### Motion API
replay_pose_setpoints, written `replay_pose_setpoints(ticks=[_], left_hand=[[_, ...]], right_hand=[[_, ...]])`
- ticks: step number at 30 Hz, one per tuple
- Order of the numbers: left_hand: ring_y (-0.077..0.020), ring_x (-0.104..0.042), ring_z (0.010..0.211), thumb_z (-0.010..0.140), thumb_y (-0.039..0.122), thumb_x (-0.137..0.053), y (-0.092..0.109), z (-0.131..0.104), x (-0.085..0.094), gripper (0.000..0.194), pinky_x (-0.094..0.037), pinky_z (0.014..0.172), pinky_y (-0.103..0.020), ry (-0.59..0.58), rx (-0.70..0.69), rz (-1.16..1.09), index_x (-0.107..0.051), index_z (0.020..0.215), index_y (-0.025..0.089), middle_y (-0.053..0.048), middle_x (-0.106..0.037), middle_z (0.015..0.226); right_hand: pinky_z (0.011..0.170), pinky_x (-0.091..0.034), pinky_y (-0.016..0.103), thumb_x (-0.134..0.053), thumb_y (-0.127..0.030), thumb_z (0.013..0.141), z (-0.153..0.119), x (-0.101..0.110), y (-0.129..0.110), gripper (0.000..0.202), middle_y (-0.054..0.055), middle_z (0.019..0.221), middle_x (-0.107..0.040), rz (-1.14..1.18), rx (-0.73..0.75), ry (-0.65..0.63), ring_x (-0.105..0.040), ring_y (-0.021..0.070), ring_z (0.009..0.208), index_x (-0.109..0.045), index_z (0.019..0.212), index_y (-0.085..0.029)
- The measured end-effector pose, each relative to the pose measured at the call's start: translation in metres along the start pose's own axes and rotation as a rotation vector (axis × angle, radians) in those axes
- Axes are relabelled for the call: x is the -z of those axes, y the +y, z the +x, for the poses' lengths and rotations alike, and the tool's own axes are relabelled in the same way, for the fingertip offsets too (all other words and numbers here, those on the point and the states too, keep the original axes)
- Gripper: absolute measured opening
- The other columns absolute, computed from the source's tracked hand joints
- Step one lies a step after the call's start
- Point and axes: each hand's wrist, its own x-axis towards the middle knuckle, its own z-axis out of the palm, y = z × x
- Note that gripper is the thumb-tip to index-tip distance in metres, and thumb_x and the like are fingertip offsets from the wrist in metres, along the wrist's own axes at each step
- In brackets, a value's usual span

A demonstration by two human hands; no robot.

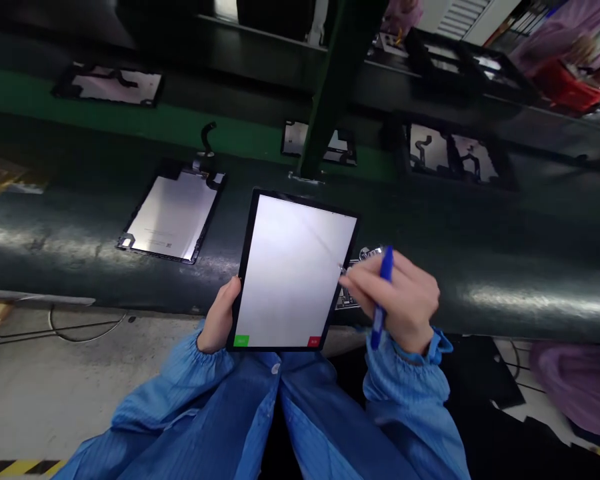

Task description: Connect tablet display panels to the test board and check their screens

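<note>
A tablet-sized display panel point(295, 273) with a black border is tilted up in front of me, its screen lit plain white. At its lower corners sit a green block and a red block. My left hand point(221, 317) grips the panel's left edge near the bottom, thumb on the front. My right hand point(400, 297) is closed at the panel's right edge, a blue pen point(383, 300) lying across its fingers. From its pinched fingertips a small shiny tip point(342, 269) points at the screen; whether it touches I cannot tell. Part of a metal piece point(347, 297) shows behind the panel.
On the dark green bench point(70, 220), a bare display module point(175, 213) with a raised flex cable lies left. Farther back are another module point(113, 87) and a black tray point(455, 153) with two modules. A dark post point(325, 93) rises behind the panel. A red bin point(570, 87) stands far right.
</note>
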Motion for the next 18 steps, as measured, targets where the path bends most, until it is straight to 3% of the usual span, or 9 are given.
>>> replay_pose_setpoints(ticks=[2, 7, 13, 16, 18], left_hand=[[-0.0294, -0.073, 0.087, 0.063, 0.073, -0.077, 0.004, -0.003, -0.003, 0.058, -0.059, 0.073, -0.034, 0.042, 0.040, -0.023, -0.078, 0.084, 0.018, -0.005, -0.079, 0.085], [-0.0336, -0.072, 0.098, 0.060, 0.070, -0.080, 0.011, -0.007, -0.001, 0.057, -0.060, 0.080, -0.037, 0.130, 0.074, -0.044, -0.077, 0.083, 0.018, -0.006, -0.078, 0.084], [-0.0340, -0.073, 0.096, 0.062, 0.067, -0.081, 0.003, -0.007, 0.014, 0.056, -0.061, 0.078, -0.039, 0.152, 0.178, -0.134, -0.076, 0.087, 0.017, -0.007, -0.078, 0.087], [-0.0291, -0.072, 0.096, 0.064, 0.066, -0.080, 0.000, -0.005, 0.021, 0.050, -0.060, 0.079, -0.033, 0.213, 0.064, -0.117, -0.077, 0.084, 0.020, -0.003, -0.078, 0.086], [-0.0280, -0.071, 0.098, 0.069, 0.063, -0.078, 0.002, -0.002, 0.024, 0.043, -0.059, 0.080, -0.030, 0.159, 0.033, -0.074, -0.076, 0.079, 0.021, -0.002, -0.077, 0.084]], right_hand=[[0.065, -0.054, 0.028, -0.070, -0.019, 0.087, -0.012, 0.011, -0.008, 0.007, 0.000, 0.078, -0.075, 0.067, 0.055, 0.067, -0.067, 0.0162, 0.073, -0.067, 0.085, -0.024], [0.065, -0.062, 0.035, -0.072, -0.025, 0.085, -0.035, 0.028, -0.009, 0.017, -0.005, 0.116, -0.076, 0.023, -0.061, 0.109, -0.074, 0.0224, 0.087, -0.074, 0.096, -0.038], [0.057, -0.062, 0.037, -0.070, -0.026, 0.086, -0.046, 0.033, -0.010, 0.021, -0.006, 0.123, -0.073, 0.033, -0.104, 0.139, -0.075, 0.0234, 0.085, -0.076, 0.101, -0.040], [0.059, -0.063, 0.035, -0.067, -0.026, 0.089, -0.047, 0.039, -0.010, 0.017, -0.004, 0.124, -0.073, 0.073, -0.113, 0.102, -0.075, 0.0219, 0.086, -0.076, 0.098, -0.038], [0.059, -0.062, 0.032, -0.064, -0.029, 0.091, -0.041, 0.042, -0.011, 0.014, -0.001, 0.121, -0.075, 0.119, -0.133, 0.065, -0.074, 0.0193, 0.084, -0.076, 0.094, -0.036]])
